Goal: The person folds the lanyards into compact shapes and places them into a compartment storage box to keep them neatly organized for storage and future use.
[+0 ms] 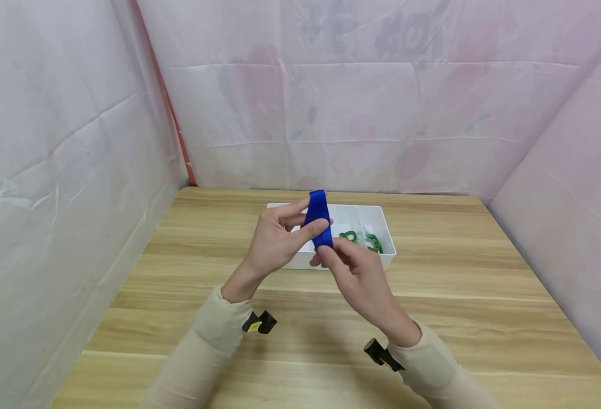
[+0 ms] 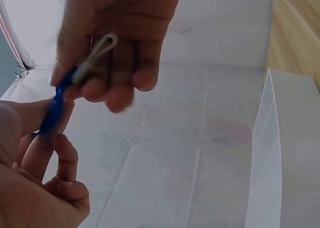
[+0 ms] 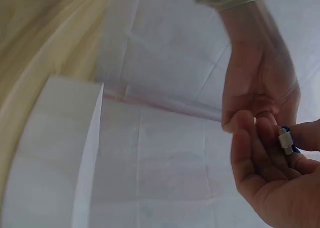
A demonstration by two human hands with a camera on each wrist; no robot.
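Note:
Both hands hold a blue strap [image 1: 318, 218] upright above the table, in front of a white divided tray [image 1: 382, 218]. My left hand [image 1: 280, 238] pinches the strap's middle between thumb and fingers. My right hand [image 1: 354, 272] grips its lower end from below. In the left wrist view the blue strap [image 2: 52, 112] ends in a pale loop piece [image 2: 97, 55] held by the right hand's fingers [image 2: 117, 82]. In the right wrist view a small white clip [image 3: 285, 138] on the strap sits between the fingertips of both hands.
The white tray holds green looped pieces [image 1: 367, 238] in its right compartments. A wooden table [image 1: 459, 295] is enclosed by pale pink cloth walls [image 1: 75, 170] on three sides. Small black clips [image 1: 261, 322] sit at both wrists.

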